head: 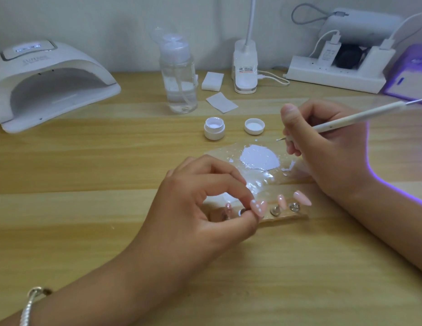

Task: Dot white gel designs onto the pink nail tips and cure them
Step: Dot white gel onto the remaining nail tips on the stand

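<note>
My left hand (200, 203) pinches a pink nail tip (258, 207) that carries several white dots, holding it just above the clear tip stand (285, 216). Two plain pink tips (281, 201) (302, 198) sit on the stand's metal pegs at the right, and a small pink tip (228, 208) stands at the left. My right hand (323, 147) grips a white dotting pen (351, 117) with its fine point hovering above a clear palette sheet (264, 177) bearing a white gel patch (259, 157). The open gel jar (214, 128) and its lid (254, 125) lie behind.
A white curing lamp (47, 83) stands at the back left, a purple-lit lamp (407, 74) at the back right. A clear pump bottle (178, 74), wipe pads (212, 81) (221, 102), a desk lamp base (245, 67) and a power strip (334, 76) line the back of the wooden table (87, 175).
</note>
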A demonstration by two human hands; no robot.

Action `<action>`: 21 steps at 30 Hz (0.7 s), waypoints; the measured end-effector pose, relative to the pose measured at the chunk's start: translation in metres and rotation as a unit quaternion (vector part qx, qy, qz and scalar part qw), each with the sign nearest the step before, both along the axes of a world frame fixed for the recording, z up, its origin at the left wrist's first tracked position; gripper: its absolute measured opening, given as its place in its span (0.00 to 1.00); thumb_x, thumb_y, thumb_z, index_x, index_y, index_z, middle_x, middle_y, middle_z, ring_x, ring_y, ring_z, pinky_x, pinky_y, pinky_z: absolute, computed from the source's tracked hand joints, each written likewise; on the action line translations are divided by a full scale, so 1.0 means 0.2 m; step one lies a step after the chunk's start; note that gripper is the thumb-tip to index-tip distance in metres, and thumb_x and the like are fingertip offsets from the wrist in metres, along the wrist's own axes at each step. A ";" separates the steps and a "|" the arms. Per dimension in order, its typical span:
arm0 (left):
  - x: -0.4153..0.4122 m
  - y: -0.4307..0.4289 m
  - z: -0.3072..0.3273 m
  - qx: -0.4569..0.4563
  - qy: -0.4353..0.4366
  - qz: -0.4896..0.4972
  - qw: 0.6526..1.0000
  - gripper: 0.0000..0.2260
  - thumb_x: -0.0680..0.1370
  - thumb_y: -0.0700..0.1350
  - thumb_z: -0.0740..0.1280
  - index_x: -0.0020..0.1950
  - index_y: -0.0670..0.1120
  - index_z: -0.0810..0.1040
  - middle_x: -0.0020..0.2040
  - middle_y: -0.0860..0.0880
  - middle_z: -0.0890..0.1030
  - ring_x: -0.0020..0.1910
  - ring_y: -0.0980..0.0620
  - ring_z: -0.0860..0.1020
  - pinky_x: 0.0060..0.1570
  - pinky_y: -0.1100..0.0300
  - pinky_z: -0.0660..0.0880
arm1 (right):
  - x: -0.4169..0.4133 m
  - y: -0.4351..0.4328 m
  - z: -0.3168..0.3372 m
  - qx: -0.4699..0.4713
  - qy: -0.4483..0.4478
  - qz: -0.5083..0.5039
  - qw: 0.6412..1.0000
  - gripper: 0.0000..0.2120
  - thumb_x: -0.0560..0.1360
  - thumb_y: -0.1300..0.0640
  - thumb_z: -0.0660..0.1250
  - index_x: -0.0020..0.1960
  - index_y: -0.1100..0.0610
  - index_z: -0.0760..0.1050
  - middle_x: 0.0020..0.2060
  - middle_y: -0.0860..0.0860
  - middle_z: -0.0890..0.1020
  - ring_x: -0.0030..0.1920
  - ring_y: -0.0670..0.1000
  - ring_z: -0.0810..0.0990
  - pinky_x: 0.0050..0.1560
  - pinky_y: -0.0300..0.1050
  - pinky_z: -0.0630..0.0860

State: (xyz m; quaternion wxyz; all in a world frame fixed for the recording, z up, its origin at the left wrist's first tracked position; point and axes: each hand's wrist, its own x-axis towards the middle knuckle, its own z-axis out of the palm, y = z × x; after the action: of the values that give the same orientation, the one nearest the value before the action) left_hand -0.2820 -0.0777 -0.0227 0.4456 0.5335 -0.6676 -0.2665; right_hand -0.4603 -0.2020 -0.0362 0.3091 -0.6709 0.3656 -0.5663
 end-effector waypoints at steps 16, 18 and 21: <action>0.01 -0.03 -0.05 0.005 -0.094 0.014 0.995 0.09 0.66 0.57 0.71 0.42 0.56 0.83 0.48 0.60 0.77 0.54 0.57 0.75 0.56 0.53 0.70 | -0.01 -0.01 -0.01 -0.015 0.015 0.000 1.000 0.19 0.79 0.57 0.68 0.32 0.63 0.72 0.24 0.54 0.74 0.24 0.47 0.72 0.29 0.41 0.69; -0.01 -0.04 -0.04 -0.008 -0.112 0.024 0.993 0.08 0.66 0.58 0.72 0.41 0.58 0.83 0.49 0.61 0.76 0.56 0.59 0.74 0.59 0.56 0.67 | 0.00 -0.01 -0.01 -0.015 0.016 -0.003 1.000 0.20 0.79 0.57 0.68 0.32 0.64 0.72 0.24 0.55 0.74 0.24 0.46 0.71 0.29 0.41 0.68; -0.05 -0.05 -0.04 -0.044 -0.156 0.030 0.986 0.05 0.67 0.57 0.74 0.42 0.61 0.83 0.52 0.63 0.74 0.57 0.61 0.71 0.60 0.64 0.59 | 0.01 -0.01 0.00 -0.016 0.009 -0.014 1.000 0.19 0.79 0.56 0.69 0.31 0.62 0.72 0.22 0.50 0.71 0.25 0.44 0.66 0.28 0.40 0.65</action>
State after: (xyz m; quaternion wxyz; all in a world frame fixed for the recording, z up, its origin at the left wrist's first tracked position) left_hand -0.2912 -0.0883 -0.0316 0.3668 0.5681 -0.7238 -0.1374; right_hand -0.4590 -0.2046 -0.0368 0.2872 -0.6760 0.3684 -0.5700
